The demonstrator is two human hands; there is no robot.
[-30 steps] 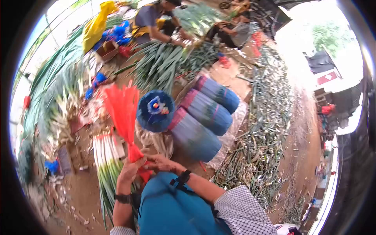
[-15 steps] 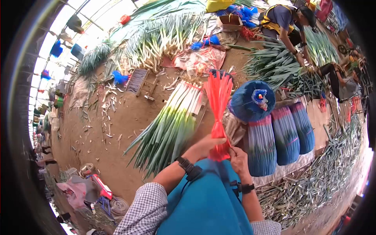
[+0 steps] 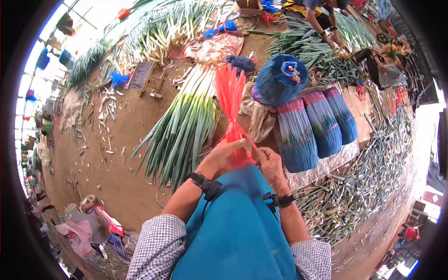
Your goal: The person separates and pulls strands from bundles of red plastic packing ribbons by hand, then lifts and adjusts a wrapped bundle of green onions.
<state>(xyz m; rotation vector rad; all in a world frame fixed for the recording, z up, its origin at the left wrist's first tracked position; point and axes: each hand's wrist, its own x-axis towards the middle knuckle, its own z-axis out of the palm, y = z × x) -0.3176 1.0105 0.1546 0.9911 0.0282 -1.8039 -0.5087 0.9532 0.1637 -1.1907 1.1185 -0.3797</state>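
Note:
A bundle of red plastic strips (image 3: 230,100), tied at a narrow waist, stands upright in front of my blue apron (image 3: 235,224). My left hand (image 3: 224,154) is closed around its lower part. To the right, my right hand (image 3: 270,164) pinches a single red strip (image 3: 249,140) that stretches out taut from the bundle. Just beyond my left hand lies a fanned pile of leeks (image 3: 184,121), white ends away from me and green leaves towards me. The bundle's lower end is partly hidden by my left hand and blurred.
Blue net-wrapped bales (image 3: 298,135) stand on the right, with another bale (image 3: 280,79) behind them. Leaf scraps (image 3: 359,191) litter the right side. A co-worker (image 3: 322,21) bends over leeks (image 3: 308,46) at the back right. A red-and-blue wheeled item (image 3: 109,221) is at lower left.
My right hand has moved away from the bundle, drawing a red strip out to the right. My left hand keeps its hold. The whole view has shifted, so the surroundings appear further left and higher.

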